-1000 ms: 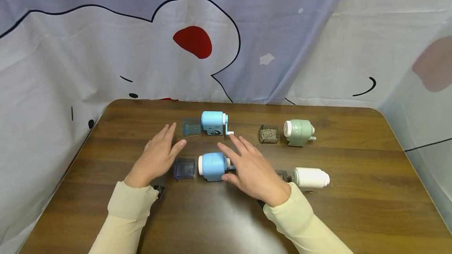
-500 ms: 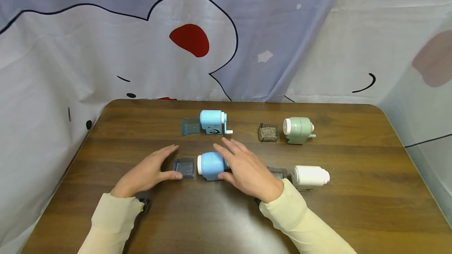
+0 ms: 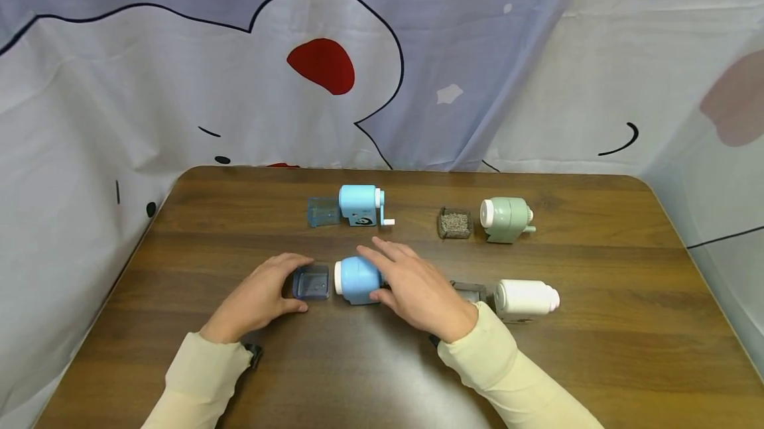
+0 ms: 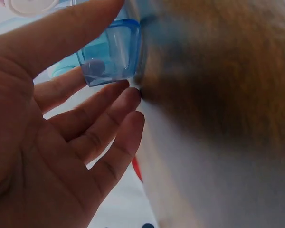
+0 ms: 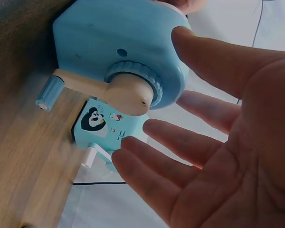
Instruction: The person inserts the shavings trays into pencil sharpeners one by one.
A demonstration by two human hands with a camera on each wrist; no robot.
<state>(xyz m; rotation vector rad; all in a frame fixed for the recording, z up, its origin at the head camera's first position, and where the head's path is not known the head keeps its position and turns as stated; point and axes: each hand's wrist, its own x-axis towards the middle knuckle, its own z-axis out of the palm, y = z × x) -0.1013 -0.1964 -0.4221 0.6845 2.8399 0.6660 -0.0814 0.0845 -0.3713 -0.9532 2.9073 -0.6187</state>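
A blue hand-crank pencil sharpener [image 3: 357, 280] stands mid-table, its white front ring facing left. My right hand [image 3: 420, 290] is over its crank end, thumb and index finger on either side of the body, fingers relaxed and spread; contact is unclear. The right wrist view shows the crank handle [image 5: 51, 93] beside those fingers. Left of the sharpener lies its clear blue shavings drawer [image 3: 312, 282], separate from the body. Around that drawer curves my left hand [image 3: 253, 300], thumb on the near side and fingers on the far side. Whether they touch it cannot be told.
Behind stands a light-blue sharpener [image 3: 358, 205] with its drawer [image 3: 324, 211] beside it. At the right are a green sharpener [image 3: 506, 219], a drawer of shavings [image 3: 455, 223], a white sharpener [image 3: 525, 298] and a grey drawer [image 3: 471, 292] partly behind my right hand.
My left hand has come down toward the near side and closed in around the blue drawer. My right hand has shifted slightly left over the blue sharpener. The sharpeners have stayed put.
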